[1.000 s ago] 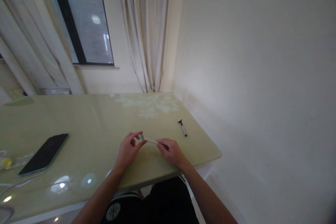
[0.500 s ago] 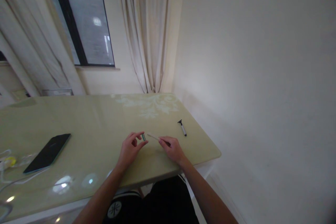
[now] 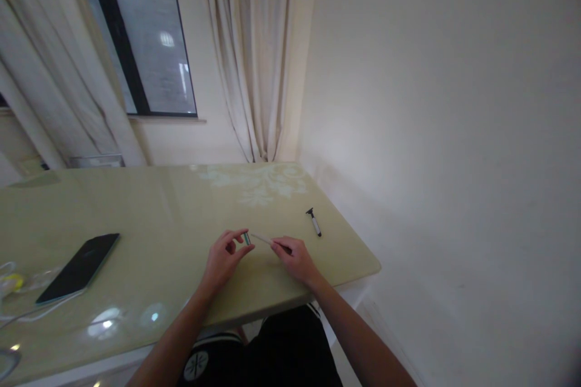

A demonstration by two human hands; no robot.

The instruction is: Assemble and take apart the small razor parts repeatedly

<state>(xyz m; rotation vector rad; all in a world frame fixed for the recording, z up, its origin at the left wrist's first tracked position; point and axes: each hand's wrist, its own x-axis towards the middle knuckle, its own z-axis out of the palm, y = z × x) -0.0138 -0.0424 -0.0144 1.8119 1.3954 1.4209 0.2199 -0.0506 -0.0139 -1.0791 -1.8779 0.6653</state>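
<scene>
Glossy glass-topped table (image 3: 181, 217) (cloth curtains (image 3: 254, 54))

Green piece (image 3: 246, 237) too small to identify; cable (image 3: 22, 313) cut off.

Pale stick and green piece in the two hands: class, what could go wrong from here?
The green piece is pinched only by the fingertips of the left hand; small as it is, it might slip onto the table.
The right hand holds the pale stick at one end, so its free end may wobble and miss the piece.
The black-headed tool lies near the table's right edge; a sweeping arm could knock it off.
</scene>
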